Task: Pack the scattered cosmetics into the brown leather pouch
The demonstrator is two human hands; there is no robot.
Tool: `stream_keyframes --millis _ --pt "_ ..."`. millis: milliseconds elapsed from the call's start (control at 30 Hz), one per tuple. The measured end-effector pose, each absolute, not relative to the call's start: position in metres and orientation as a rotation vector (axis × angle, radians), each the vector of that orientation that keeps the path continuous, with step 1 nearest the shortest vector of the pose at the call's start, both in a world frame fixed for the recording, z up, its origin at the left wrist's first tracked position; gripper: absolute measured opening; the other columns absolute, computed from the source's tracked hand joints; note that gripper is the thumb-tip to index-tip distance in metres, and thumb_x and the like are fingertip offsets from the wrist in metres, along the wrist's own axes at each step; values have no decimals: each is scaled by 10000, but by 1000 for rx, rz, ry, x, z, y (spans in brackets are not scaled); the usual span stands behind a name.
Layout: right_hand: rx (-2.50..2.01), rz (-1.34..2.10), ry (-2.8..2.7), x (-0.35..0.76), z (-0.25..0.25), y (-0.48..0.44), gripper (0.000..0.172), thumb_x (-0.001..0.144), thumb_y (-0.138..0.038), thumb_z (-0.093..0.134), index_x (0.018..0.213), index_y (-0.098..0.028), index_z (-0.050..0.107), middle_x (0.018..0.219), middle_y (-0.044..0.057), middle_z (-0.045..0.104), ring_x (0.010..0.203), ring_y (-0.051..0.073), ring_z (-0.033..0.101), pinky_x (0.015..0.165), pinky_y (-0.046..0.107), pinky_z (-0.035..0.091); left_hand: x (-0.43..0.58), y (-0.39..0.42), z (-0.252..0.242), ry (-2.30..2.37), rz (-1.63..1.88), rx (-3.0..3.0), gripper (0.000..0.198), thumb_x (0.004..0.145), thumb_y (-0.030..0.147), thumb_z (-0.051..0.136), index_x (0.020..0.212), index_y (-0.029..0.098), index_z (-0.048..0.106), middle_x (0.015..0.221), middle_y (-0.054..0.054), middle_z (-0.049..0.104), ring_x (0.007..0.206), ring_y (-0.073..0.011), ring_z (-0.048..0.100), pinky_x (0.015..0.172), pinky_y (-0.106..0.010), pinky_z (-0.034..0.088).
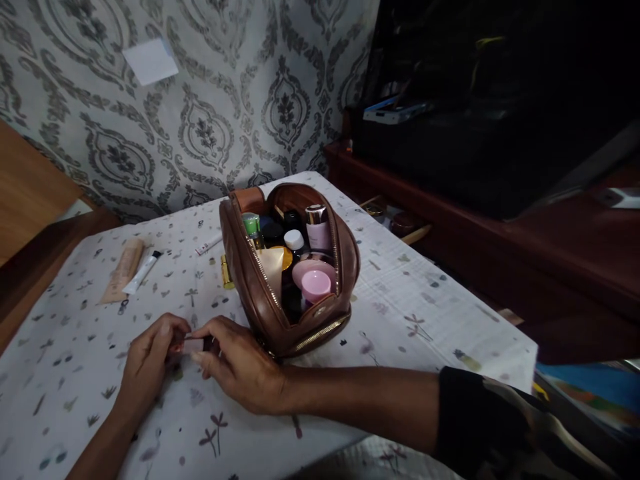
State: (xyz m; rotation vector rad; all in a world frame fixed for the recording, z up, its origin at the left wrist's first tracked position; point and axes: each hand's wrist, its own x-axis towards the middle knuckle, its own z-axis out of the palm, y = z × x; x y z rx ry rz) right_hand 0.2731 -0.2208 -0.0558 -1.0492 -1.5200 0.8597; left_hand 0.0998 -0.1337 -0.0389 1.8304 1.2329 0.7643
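Both hands meet low over the table in front of the bag. The fingers of my left hand (pixel 153 350) close round one end of a small pinkish cosmetic tube (pixel 193 345). My right hand (pixel 240 367) pinches its other, darker end; its exact kind is partly hidden by the fingers. Just beyond my right hand stands a brown leather cosmetic bag (pixel 240 267), unzipped wide. Inside are a pink jar (pixel 316 285), a pale bottle with a shiny cap (pixel 318 230), a white-capped container (pixel 293 239), a cream tube (pixel 273 270) and a green-capped bottle (pixel 251 223).
A beige tube (pixel 125 267) and a white tube with a black cap (pixel 141 273) lie at the left on the patterned tablecloth (pixel 390 327). A slim white tube (pixel 209 245) and a gold item (pixel 227 272) are beside the bag. Dark red furniture (pixel 470 280) borders the right.
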Motion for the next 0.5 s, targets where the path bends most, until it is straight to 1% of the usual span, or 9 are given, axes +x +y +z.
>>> stream_keyframes --millis 67,167,267,367,433,500 --pt "-1064 838 -1547 274 -54 -221 95 987 -214 552 1074 -180 536 905 18 582 836 158 578 815 273 486 101 -135 -38 1231 766 1852 539 896 708 454 745 214 610 594 11 531 508 -143 411 453 -252 339" --pt "-1136 777 -1708 274 -52 -222 122 981 -214 551 1095 -172 537 1045 73 603 921 194 603 827 303 498 103 -136 -37 1212 726 1833 570 897 723 436 712 211 604 587 4 544 514 -145 437 467 -256 359" --pt "-1221 744 -1848 273 -50 -223 152 992 -250 534 1124 -175 537 1114 98 598 871 205 620 770 319 513 101 -136 -39 1212 717 1773 594 869 763 452 715 208 594 570 9 542 511 -143 450 465 -247 367" --pt "-1186 728 -1812 274 -51 -224 139 996 -265 533 1114 -192 528 1092 79 598 874 192 613 777 304 511 98 -136 -41 1221 724 1770 605 864 779 435 733 210 596 579 2 569 505 -149 466 449 -248 369" --pt "-1122 738 -1736 274 -53 -223 123 990 -268 546 1087 -198 522 1033 55 597 875 176 598 794 283 500 97 -135 -42 1225 734 1798 607 867 775 426 721 211 595 574 -2 574 494 -150 468 440 -250 370" --pt "-1092 758 -1679 274 -55 -222 119 987 -280 553 1066 -198 518 972 35 591 843 164 577 780 267 488 96 -134 -43 1221 754 1822 600 870 764 435 707 210 596 569 0 567 494 -149 469 443 -248 375"
